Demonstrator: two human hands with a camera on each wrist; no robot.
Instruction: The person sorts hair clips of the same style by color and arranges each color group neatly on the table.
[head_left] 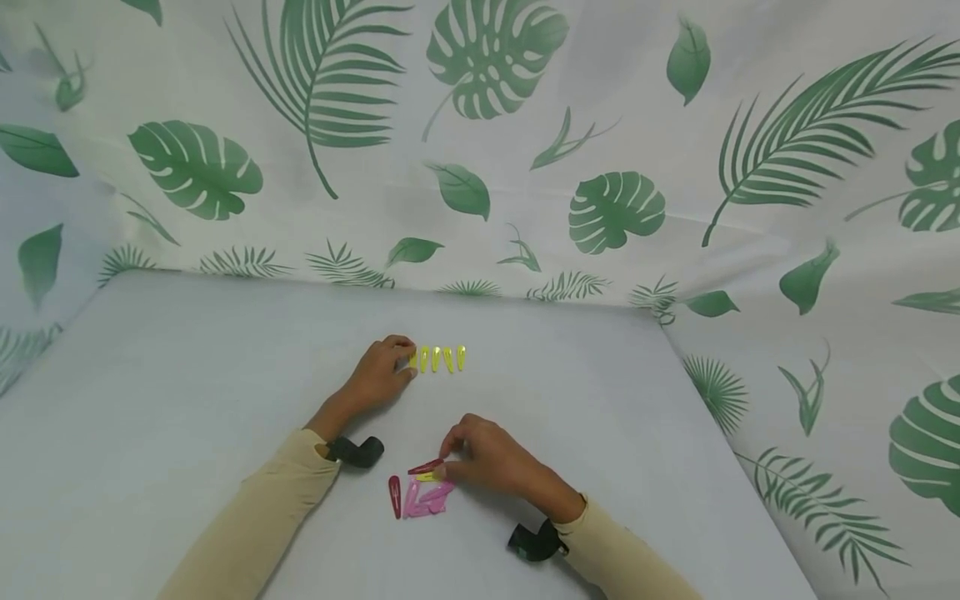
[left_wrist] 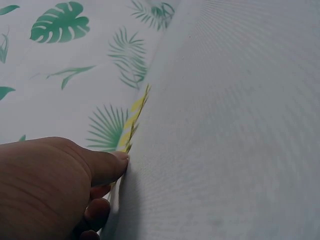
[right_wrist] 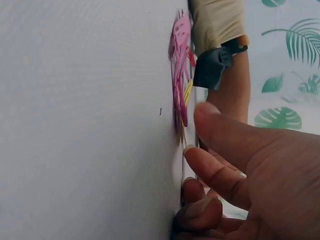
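Note:
Several yellow snap hair clips (head_left: 437, 359) lie in a row on the table. My left hand (head_left: 378, 377) is at the row's left end, thumb and fingertips around the two ends of the leftmost yellow clip (head_left: 412, 358). Nearer me is a loose pile of pink hair clips (head_left: 426, 502), with a yellow clip (head_left: 427, 477) and a red clip (head_left: 425, 467) at its far edge. My right hand (head_left: 487, 457) reaches in from the right, fingertips right at these clips. In the right wrist view its thumb and index finger (right_wrist: 202, 162) stand apart beside the pile.
A second red clip (head_left: 395, 497) lies just left of the pink pile. The white table (head_left: 600, 467) ends at a leaf-print cloth (head_left: 495, 183) behind and to the sides. Black wrist cameras (head_left: 358, 452) sit under both sleeves.

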